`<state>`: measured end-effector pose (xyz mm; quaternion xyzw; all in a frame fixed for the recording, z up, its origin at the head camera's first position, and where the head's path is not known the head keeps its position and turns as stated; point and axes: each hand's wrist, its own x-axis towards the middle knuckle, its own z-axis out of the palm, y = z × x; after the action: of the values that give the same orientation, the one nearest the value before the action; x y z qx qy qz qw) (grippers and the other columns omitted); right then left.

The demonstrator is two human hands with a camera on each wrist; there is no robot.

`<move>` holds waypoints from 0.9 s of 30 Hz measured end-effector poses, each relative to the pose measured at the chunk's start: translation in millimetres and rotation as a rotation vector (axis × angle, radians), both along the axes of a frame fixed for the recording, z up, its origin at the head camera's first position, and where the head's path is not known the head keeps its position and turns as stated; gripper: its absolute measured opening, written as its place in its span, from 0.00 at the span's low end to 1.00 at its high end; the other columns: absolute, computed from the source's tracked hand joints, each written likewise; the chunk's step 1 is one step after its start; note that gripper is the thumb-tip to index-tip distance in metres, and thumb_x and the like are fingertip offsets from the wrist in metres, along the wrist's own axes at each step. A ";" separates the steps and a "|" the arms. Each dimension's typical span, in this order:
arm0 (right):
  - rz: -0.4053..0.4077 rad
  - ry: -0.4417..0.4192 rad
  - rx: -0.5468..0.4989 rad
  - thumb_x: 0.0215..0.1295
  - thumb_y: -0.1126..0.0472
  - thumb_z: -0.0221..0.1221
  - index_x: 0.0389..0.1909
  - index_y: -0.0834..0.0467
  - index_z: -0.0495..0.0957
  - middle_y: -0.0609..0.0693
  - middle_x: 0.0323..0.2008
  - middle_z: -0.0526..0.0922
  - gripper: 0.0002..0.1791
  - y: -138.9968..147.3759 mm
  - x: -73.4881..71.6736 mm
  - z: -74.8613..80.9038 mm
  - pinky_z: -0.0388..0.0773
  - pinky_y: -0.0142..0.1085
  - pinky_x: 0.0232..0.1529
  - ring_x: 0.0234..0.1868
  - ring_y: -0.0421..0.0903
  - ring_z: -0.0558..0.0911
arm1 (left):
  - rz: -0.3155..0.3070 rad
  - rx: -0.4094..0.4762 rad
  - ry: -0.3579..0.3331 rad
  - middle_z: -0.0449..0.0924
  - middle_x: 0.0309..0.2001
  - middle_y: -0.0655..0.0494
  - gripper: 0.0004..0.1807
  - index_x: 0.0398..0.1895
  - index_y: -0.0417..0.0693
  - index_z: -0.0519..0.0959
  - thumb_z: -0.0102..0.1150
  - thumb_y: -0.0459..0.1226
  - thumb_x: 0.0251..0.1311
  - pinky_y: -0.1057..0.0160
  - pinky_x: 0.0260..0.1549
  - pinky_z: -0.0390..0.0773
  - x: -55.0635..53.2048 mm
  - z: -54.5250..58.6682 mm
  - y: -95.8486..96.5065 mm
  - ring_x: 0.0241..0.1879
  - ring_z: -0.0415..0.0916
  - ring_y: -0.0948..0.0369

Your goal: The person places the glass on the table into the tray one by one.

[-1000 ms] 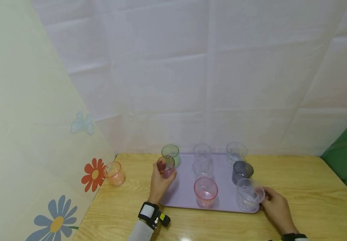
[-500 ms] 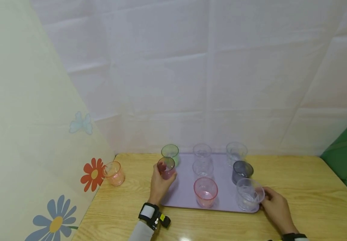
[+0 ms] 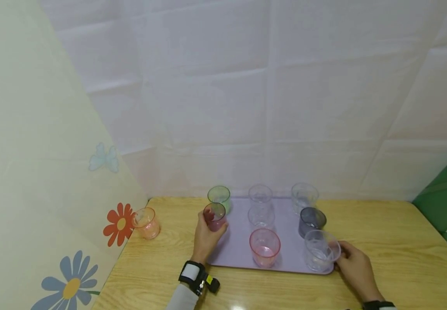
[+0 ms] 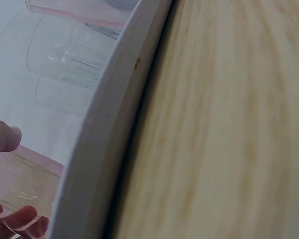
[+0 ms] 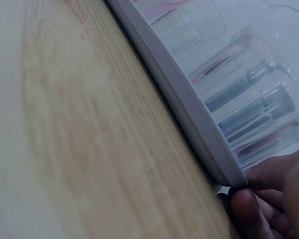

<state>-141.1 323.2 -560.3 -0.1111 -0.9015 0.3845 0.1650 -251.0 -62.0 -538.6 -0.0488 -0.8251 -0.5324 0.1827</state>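
My left hand (image 3: 206,237) holds a purple-tinted cup (image 3: 215,217) at the left side of the lilac tray (image 3: 239,254), fingers and thumb curled round it. The left wrist view shows this tumbler upright near the tray's raised rim. A green cup (image 3: 219,196) stands just behind it. At the front right, my right hand (image 3: 357,267) pinches the tray's corner, with thumb and fingers at the rim in the right wrist view. Beside those fingers stands a large clear cup (image 3: 318,256). A pink cup (image 3: 265,254) sits at the tray's front middle.
Farther back on the tray stand a dark grey cup (image 3: 311,224), a clear cup (image 3: 302,200) and two clear cups in the middle column, one behind the other. An orange cup (image 3: 147,226) stands on the wooden table (image 3: 270,292), left of the tray, near the flowered wall.
My left hand has lowered the purple cup very slightly. The right hand and the other cups have stayed in place.
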 end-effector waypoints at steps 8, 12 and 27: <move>-0.004 -0.024 -0.002 0.58 0.69 0.56 0.44 0.65 0.79 0.50 0.23 0.79 0.13 0.5 -0.1 1.1 0.71 0.32 0.22 0.21 0.38 0.73 | -0.011 0.005 -0.005 0.75 0.49 0.50 0.40 0.59 0.47 0.64 0.74 0.44 0.43 0.54 0.51 0.75 -5.8 -7.7 -0.8 0.50 0.74 0.56; -0.001 -0.019 0.002 0.58 0.68 0.57 0.44 0.65 0.80 0.50 0.23 0.78 0.13 0.8 0.3 1.4 0.71 0.32 0.22 0.21 0.38 0.73 | -0.007 0.003 0.004 0.76 0.49 0.50 0.40 0.59 0.47 0.64 0.74 0.44 0.43 0.53 0.50 0.75 -6.2 -9.2 -0.7 0.50 0.74 0.55; -0.015 -0.031 -0.007 0.58 0.68 0.56 0.44 0.66 0.79 0.52 0.24 0.79 0.14 -0.7 -1.1 1.9 0.72 0.32 0.21 0.21 0.39 0.74 | -0.025 0.020 -0.009 0.75 0.49 0.48 0.40 0.60 0.46 0.63 0.74 0.42 0.44 0.54 0.52 0.74 -3.4 -5.3 1.9 0.51 0.74 0.55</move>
<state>-142.2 322.5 -558.4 -0.1243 -0.9017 0.3844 0.1538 -254.4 -60.1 -543.8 -0.0547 -0.8199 -0.5430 0.1729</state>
